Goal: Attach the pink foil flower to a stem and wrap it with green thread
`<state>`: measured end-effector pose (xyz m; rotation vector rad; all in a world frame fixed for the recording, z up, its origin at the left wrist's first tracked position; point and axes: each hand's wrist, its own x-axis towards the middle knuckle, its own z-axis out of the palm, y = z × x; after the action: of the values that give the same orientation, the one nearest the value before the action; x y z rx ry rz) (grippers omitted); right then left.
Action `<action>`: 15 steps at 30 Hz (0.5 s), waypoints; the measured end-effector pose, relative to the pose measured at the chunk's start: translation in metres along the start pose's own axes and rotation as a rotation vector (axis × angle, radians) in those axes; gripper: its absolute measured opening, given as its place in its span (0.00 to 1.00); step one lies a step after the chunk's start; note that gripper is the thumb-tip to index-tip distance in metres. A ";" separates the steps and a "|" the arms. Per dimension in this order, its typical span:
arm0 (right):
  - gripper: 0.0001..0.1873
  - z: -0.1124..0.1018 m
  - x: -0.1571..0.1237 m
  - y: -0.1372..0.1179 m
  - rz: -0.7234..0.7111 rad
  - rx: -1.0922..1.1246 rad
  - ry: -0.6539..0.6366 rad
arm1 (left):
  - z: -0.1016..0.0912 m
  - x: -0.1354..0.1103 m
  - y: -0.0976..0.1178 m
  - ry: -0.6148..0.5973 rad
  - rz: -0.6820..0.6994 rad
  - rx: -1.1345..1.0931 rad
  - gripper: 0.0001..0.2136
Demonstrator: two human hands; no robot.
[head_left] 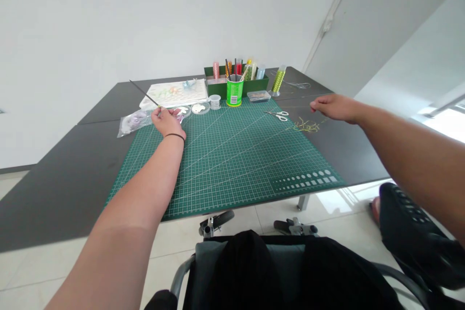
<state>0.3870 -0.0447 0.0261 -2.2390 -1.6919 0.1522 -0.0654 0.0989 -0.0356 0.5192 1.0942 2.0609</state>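
My left hand (165, 120) is closed around a thin dark stick (143, 93) that slants up to the far left. A small greenish spot shows on the stick just above the fingers. Beside that hand lie a clear plastic bag (134, 122) with pale purple contents and shallow round dishes (200, 108) with white pieces. Out to the right, my right hand (332, 106) is raised with its fingers pinched together; what they hold is too fine to make out. Close to it lie a tangle of yellow-green thread (307, 126) and white-handled scissors (279, 116).
A green cutting mat (225, 155) covers the table's middle. Along its back stand a green can (234, 93) with sticks, a green box (218, 88) of thread spools, a yellow-green spool (279, 81), stacked small tubs (214, 101), a flat clear case (258, 96) and a white board (174, 92).
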 end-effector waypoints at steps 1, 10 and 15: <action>0.15 0.000 0.001 0.003 0.003 0.013 -0.054 | 0.000 0.001 0.000 0.008 0.000 -0.004 0.04; 0.15 0.010 0.001 0.011 -0.026 -0.109 -0.202 | -0.002 0.004 -0.001 0.004 0.009 -0.014 0.04; 0.18 0.025 0.006 -0.003 -0.141 -0.263 -0.201 | -0.001 0.006 -0.005 -0.030 0.040 -0.014 0.04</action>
<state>0.3792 -0.0330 0.0044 -2.3439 -2.0769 0.1313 -0.0676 0.1050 -0.0398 0.5677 1.0586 2.0877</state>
